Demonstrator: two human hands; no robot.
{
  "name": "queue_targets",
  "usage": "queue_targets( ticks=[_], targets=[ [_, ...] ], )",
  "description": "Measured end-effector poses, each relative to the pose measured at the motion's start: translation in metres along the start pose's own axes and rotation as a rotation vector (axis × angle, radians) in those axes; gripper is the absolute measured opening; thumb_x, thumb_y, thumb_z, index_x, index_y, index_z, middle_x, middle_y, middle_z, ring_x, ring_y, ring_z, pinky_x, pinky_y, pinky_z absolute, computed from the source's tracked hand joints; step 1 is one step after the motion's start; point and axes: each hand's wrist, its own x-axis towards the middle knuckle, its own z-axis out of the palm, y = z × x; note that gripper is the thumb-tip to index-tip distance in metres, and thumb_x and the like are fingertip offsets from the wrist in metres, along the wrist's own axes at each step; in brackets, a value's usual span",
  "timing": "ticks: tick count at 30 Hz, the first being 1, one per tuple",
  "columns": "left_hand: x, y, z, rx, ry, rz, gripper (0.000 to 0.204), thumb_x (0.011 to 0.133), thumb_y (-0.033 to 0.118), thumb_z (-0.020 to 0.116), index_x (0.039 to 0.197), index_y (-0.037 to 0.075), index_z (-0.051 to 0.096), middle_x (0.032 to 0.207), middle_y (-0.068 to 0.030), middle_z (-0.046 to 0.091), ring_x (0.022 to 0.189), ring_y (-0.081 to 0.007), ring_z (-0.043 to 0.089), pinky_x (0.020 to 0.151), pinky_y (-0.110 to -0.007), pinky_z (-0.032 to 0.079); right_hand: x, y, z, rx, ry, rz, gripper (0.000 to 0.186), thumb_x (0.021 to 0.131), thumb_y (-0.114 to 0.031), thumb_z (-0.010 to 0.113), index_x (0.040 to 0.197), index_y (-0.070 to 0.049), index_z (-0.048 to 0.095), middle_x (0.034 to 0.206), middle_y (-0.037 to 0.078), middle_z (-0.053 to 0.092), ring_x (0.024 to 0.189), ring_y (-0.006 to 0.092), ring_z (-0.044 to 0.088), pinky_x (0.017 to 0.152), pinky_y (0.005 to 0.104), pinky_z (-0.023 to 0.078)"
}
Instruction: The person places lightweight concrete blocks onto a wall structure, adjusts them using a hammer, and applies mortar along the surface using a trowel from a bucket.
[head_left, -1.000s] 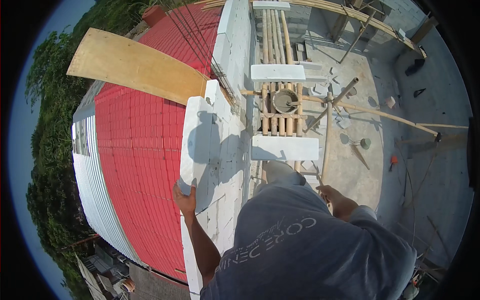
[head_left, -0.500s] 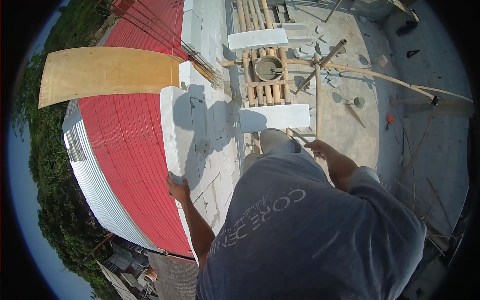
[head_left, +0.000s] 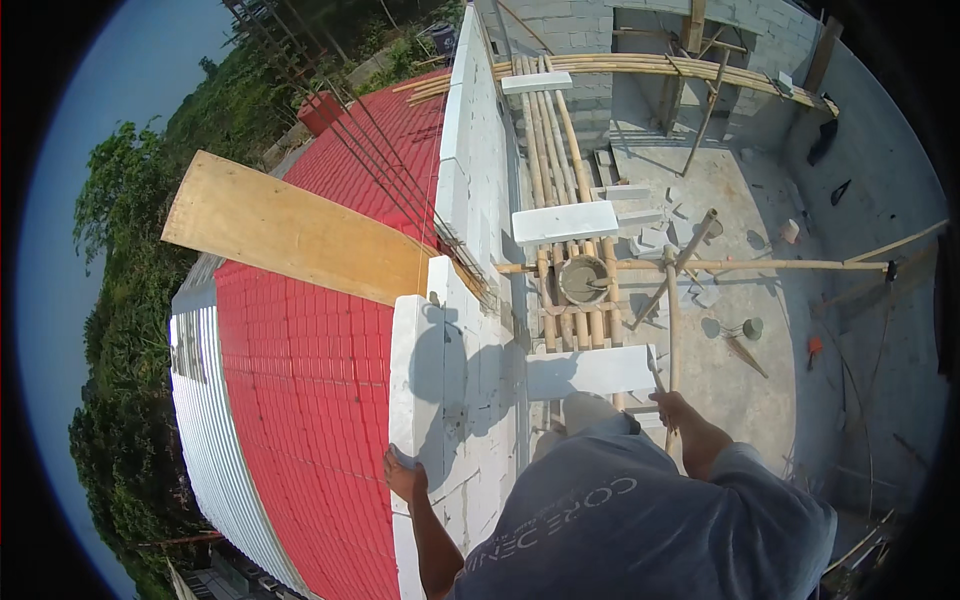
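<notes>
Now resting an unclenched left hand [head_left: 404, 478] against the near end of the block [head_left: 402, 360] atop the wall [head_left: 482, 435], clenching a thin tool [head_left: 656, 373] in the right hand [head_left: 678, 408]. Probably handling stiff, weighty, chip-prone; wanting broad palms at both ends. Not making out the tool's tip or the block's underside.

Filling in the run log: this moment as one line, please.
left hand: touching white block atop wall | right hand: holding thin tool | ahead: round tub on bamboo poles

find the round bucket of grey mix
In the head view it is right of centre: the bucket sits on the bamboo poles, between one white block above and another below.
</notes>
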Motion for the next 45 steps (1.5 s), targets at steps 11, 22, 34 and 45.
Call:
queue_targets(
  ticks=[11,22,34,45],
  targets=[
    [-0.002,-0.006,0.009,0.051,0.051,0.031,0.077,0.071,0.014,0.074,0.142,0.013,0.045,0.143,-0.011,0.049,0.127,-0.0367,0.05,0.105,-0.049,0.042,-0.036,0.113,-0.005,-0.296,-0.219,0.065,0.032,0.089,-0.035,0.069,0.082,-0.007,0.054,0.055,0.005,0.043,0.042,0.0192,0.043,0.04,0.038,0.033],
    [-0.005,-0.001,0.008,0.139,0.023,-0.014,0.076,0.072,0.022,0.071,0.143,0.019,0.045,0.143,-0.0065,0.048,0.126,-0.035,0.05,0.102,-0.054,0.041,-0.018,0.152,-0.004,-0.034,-0.057,0.036,0.034,0.089,-0.037,0.069,0.082,-0.006,0.055,0.055,0.005,0.043,0.042,0.0191,0.043,0.04,0.0381,0.033],
    [-0.007,-0.002,0.014,0.139,0.093,-0.018,0.074,0.07,0.025,0.069,0.14,0.017,0.048,0.143,-0.0059,0.049,0.126,-0.0333,0.05,0.101,-0.053,0.04,-0.023,0.172,-0.014,0.046,-0.106,0.144,0.037,0.093,-0.041,0.063,0.085,-0.005,0.058,0.058,0.006,0.048,0.044,0.0199,0.048,0.041,0.0403,0.038],
    [-0.01,0.005,0.016,0.12,0.23,0.011,0.075,0.068,0.029,0.073,0.139,0.015,0.05,0.139,-0.008,0.052,0.125,-0.0343,0.05,0.1,-0.054,0.039,-0.002,0.144,-0.002,0.018,-0.106,0.151,0.037,0.093,-0.042,0.063,0.085,-0.006,0.057,0.059,0.006,0.048,0.045,0.0206,0.049,0.042,0.04,0.038]
  ],
)
